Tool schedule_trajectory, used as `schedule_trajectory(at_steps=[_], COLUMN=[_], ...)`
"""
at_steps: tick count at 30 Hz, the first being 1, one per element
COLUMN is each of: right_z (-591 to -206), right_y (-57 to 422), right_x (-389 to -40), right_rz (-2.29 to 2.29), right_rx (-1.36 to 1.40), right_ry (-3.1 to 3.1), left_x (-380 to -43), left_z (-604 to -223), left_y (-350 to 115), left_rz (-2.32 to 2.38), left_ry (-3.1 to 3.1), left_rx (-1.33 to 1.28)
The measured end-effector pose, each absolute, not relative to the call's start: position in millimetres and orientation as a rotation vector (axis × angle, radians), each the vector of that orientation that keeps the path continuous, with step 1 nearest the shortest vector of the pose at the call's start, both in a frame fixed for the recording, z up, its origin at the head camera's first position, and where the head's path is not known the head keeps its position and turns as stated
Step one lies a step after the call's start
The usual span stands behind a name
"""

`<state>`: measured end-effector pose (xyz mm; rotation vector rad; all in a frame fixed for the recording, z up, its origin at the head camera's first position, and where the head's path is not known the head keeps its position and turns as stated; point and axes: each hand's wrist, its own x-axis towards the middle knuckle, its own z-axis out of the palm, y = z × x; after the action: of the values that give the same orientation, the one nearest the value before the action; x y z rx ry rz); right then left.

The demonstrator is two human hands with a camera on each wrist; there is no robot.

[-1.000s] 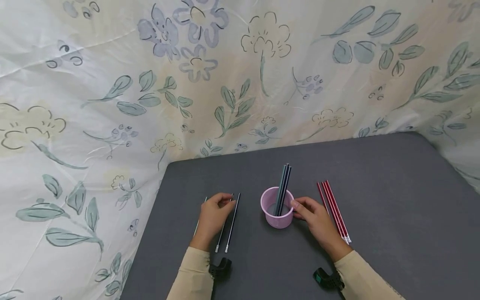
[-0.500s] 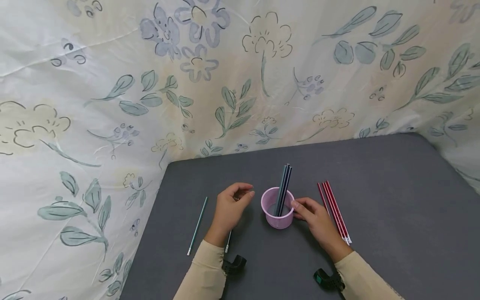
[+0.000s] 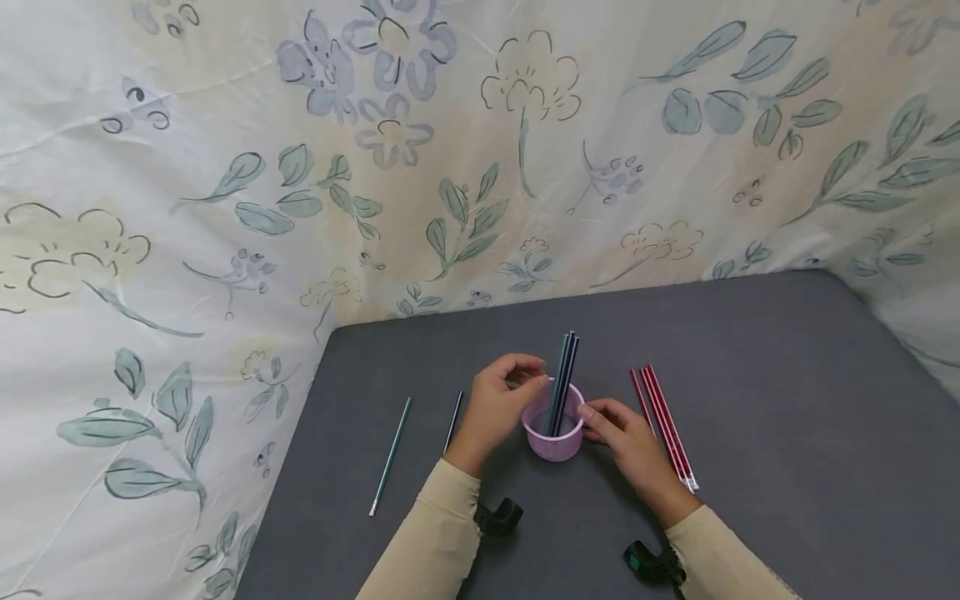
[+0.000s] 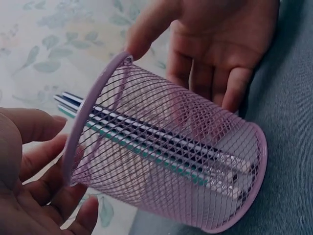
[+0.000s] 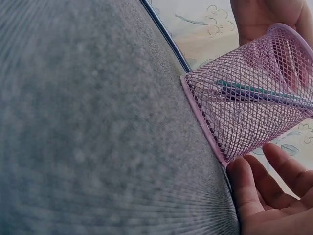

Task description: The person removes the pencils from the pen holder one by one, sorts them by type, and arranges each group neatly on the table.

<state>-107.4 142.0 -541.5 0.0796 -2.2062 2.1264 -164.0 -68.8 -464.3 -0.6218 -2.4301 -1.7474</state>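
While the right hand point(image 3: 626, 437) holds the cup point(image 3: 553, 451) at three o'clock, thumb at the rim and fingers round the mesh wall, the left hand point(image 3: 497, 407) sits at about ten o'clock, thumb and fingers spread, with nothing seen between them; whether they touch the rim, I cannot tell. The cup stands upright on the worktop point(image 3: 810, 417), and the cup's pencils point(image 3: 563, 379) rest silver ends down, tops toward twelve o'clock.

The step in hand looks like steadying the cup and its contents. To do it well, the right grip should stay light and even, since the mesh may give and a hard push from three o'clock could tip the base. The left thumb does best clear of the pencil tops, meeting the rim opposite the right thumb so the two sides balance.

Compared with a second earlier, the left hand has left the loose pencils for the cup, uncovering the teal pencil point(image 3: 391, 457) at half past eight. One dark pencil point(image 3: 453, 423) shows at nine o'clock, partly behind the left arm; a second, visible then, cannot be made out. The right hand and the red pencils point(image 3: 672, 425), beyond it at three o'clock, look unchanged.
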Motion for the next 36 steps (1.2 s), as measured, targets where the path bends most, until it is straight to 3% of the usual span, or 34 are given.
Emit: schedule_trajectory(at_steps=[36], right_z=[-549], right_y=[146], right_x=[-102], right_rz=[2.121], right_rx=[0.125], right_ry=[-2.197], left_x=[-163], left_z=[-474], left_y=[-55], left_rz=[-1.713], left_ry=[-2.432], left_rx=[-0.560])
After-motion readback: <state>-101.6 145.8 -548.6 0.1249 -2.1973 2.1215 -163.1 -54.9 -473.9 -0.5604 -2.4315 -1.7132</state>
